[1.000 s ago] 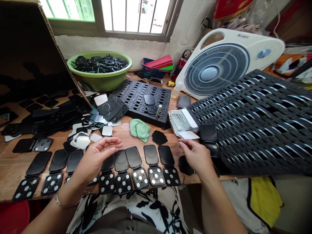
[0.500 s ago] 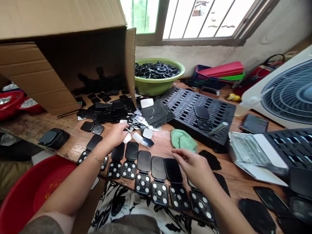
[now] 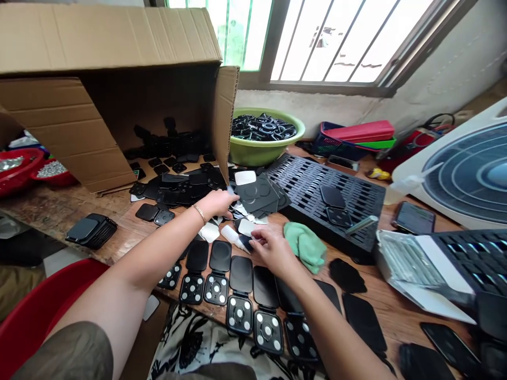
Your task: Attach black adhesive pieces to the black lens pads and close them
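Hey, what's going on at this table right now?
A person is working with both bare hands at a wooden table. The left hand reaches into the pile of black and white pieces at the mouth of the cardboard box. The right hand rests by a small white bottle, beside a green cloth. A row of open black cases lines the near edge.

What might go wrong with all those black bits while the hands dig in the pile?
The open black cases lie in a row at the near edge of the table, right under both forearms, so an arm might knock one off. The left hand is in the loose pile of pieces, so some may slide and scatter.
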Demonstrator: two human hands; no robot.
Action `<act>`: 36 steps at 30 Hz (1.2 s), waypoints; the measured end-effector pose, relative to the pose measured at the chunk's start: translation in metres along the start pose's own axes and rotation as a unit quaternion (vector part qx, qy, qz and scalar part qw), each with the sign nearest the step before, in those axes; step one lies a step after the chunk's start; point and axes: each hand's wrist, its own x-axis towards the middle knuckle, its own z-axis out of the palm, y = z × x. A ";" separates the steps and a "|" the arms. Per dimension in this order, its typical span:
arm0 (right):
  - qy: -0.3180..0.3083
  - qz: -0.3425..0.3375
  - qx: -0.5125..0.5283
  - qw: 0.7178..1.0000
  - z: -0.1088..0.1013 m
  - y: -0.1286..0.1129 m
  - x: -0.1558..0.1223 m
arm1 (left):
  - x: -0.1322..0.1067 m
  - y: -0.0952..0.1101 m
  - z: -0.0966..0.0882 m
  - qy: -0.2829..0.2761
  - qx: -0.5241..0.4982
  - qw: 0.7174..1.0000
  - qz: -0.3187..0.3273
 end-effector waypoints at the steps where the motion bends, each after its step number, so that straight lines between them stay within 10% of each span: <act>1: -0.003 0.003 0.007 1.000 -0.004 0.001 -0.005 | 0.004 0.001 -0.001 -0.016 0.005 1.000 0.007; 13: 0.010 0.053 0.092 0.994 -0.038 0.015 -0.044 | 0.030 0.004 -0.023 -0.079 0.035 0.994 0.069; 28: 0.001 0.084 0.153 0.985 -0.052 0.001 -0.059 | -0.019 0.009 -0.060 0.020 -0.131 0.989 0.062; 36: 0.002 0.145 0.402 0.904 -0.044 -0.008 -0.055 | -0.033 0.048 -0.017 0.098 -0.280 0.950 0.101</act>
